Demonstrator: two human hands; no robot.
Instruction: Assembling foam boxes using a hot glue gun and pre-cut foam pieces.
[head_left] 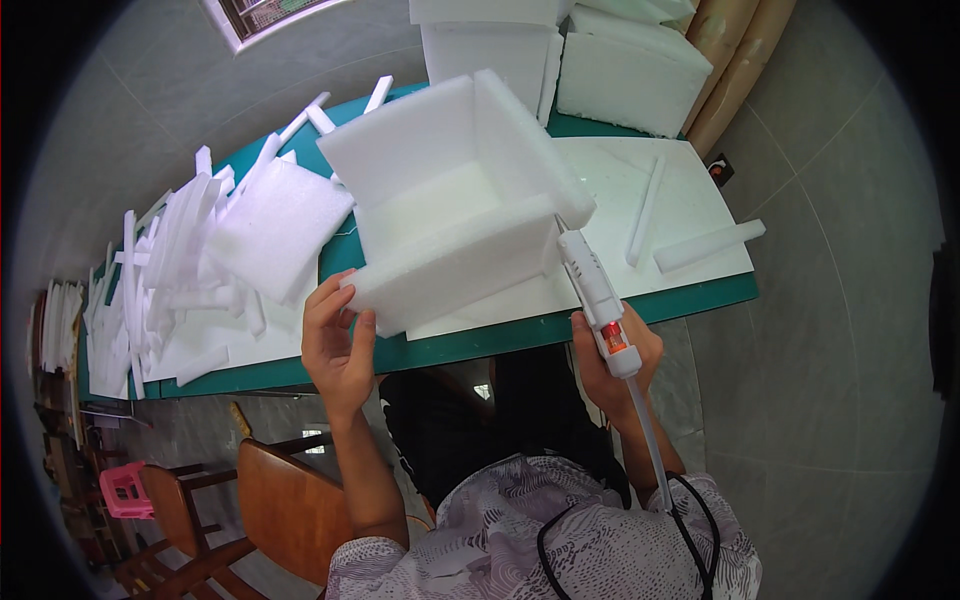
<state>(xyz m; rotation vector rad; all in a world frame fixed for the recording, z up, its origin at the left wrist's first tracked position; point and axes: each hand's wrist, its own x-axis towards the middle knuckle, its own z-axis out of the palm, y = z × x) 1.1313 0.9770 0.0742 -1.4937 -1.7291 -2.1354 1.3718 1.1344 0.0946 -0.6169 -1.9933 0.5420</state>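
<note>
A white foam box [455, 260] stands tilted at the table's front edge, with back, right and front walls standing and its left side open. My left hand [338, 345] is closed on the front wall's left end, thumb on the near face and fingers behind. In my right hand [625, 362] is a white hot glue gun [590, 275], its nozzle touching or very close to the corner where the front and right walls meet. A long translucent glue stick [648, 435] sticks out of the gun's rear. My palm hides part of its handle.
Foam strips [180, 250] and a square foam sheet [280, 225] lie heaped at the left of the green table [700, 293]. Foam blocks [630, 75] stand at the back. Two loose strips [710, 246] lie at right. A wooden chair [290, 510] is lower left.
</note>
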